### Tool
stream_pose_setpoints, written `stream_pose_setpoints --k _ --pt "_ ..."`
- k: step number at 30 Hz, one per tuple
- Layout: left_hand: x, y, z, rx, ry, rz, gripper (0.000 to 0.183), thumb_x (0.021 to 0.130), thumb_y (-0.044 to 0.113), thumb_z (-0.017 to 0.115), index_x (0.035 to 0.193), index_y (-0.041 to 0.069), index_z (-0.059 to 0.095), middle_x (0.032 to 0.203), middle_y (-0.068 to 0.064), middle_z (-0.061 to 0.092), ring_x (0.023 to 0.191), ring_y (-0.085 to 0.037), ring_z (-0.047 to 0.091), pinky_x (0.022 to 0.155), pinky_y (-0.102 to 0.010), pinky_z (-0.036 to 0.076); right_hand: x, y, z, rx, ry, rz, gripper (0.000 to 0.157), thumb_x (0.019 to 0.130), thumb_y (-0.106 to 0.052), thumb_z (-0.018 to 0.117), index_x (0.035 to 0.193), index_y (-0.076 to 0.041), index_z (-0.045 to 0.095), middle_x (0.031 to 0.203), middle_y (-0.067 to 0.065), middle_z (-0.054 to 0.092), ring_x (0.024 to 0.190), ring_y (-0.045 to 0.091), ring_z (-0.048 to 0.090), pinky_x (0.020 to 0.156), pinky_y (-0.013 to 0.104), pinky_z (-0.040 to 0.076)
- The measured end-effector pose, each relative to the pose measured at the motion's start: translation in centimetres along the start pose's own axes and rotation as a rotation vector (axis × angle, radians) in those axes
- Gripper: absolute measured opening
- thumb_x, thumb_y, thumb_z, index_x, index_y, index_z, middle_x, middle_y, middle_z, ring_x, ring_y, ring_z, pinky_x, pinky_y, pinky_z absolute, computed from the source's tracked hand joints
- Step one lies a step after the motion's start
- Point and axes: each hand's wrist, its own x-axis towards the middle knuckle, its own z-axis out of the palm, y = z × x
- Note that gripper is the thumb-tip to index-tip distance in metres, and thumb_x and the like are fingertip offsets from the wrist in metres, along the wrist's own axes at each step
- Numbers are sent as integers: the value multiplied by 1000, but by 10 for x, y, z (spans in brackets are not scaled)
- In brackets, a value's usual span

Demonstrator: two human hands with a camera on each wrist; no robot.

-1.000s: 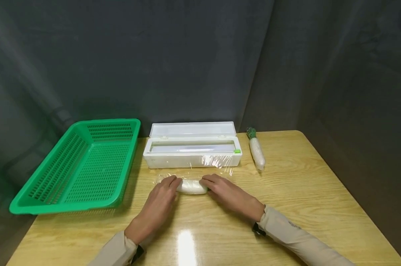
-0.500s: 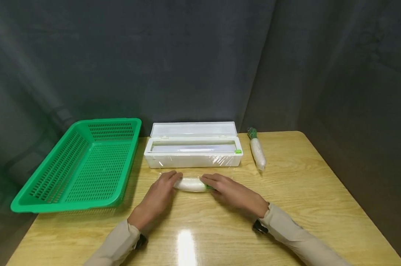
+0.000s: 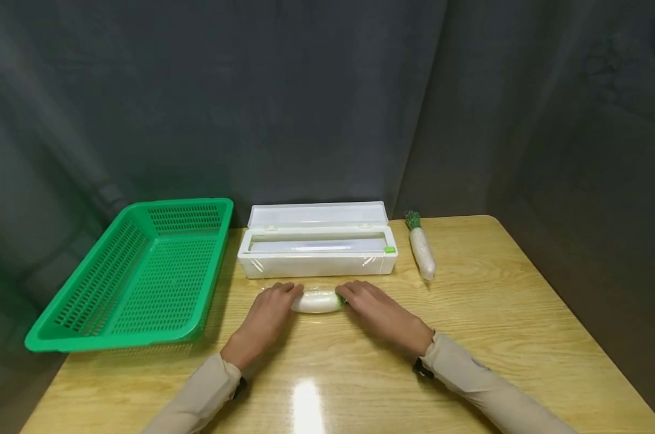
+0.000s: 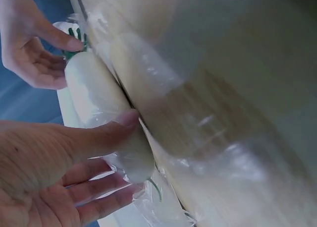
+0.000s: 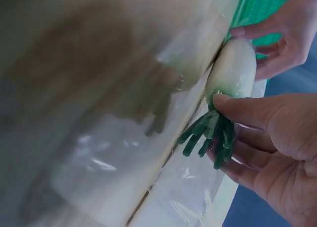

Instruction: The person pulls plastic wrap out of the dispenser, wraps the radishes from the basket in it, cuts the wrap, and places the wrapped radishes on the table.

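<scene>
A white radish (image 3: 316, 301) with cut green stems (image 5: 212, 133) lies crosswise on the table, with clear plastic wrap (image 4: 161, 203) around it. My left hand (image 3: 270, 313) holds its root end, thumb on the near side and fingers on the far side, as the left wrist view shows. My right hand (image 3: 380, 314) holds the stem end, its thumb where the white root meets the green. Just behind stands a white wrap dispenser (image 3: 318, 265), lid up, with a roll inside. Glints of film show on its front face.
A green slatted basket (image 3: 210, 289) stands on the left side of the wooden table (image 3: 501, 325). Another film-covered radish (image 3: 422, 252) lies right of the dispenser, stems toward the back. A dark curtain (image 3: 306, 102) hangs behind the table.
The radish has turned under both hands, and more of its green end shows now. The film glints before the dispenser have shrunk and shifted. My hands stay at either end of the radish.
</scene>
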Motion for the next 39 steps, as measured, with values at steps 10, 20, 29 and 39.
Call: stream_pose_setpoints --k 10,20,29,39 --pt "3 -3 -5 126 -45 67 35 78 3 89 99 3 62 90 -12 67 84 -30 68 72 -40 56 11 18 0 245 -107 27 16 101 7 61 113 -4 63 93 6 69 84 10 61 72 28 52" --pt "5 1 0 102 54 119 51 75 -9 86 120 4 64 112 -12 67 104 -32 67 85 -44 56 13 18 -4 215 -129 52 30 99 6 65 128 2 64 113 13 73 103 22 71 84 36 59" --pt "15 -4 4 39 -1 109 50 75 -1 90 120 5 69 113 -11 73 100 -31 71 82 -47 59 11 9 -2 53 -72 24 48 93 -11 80 133 6 60 129 21 64 117 33 66 97 44 57" --pt "24 -9 -3 -5 -83 118 43 76 3 90 114 3 70 110 -12 75 94 -31 72 74 -45 56 24 0 11 -31 32 -66 44 95 -8 77 134 2 61 130 14 63 121 27 62 102 38 54"
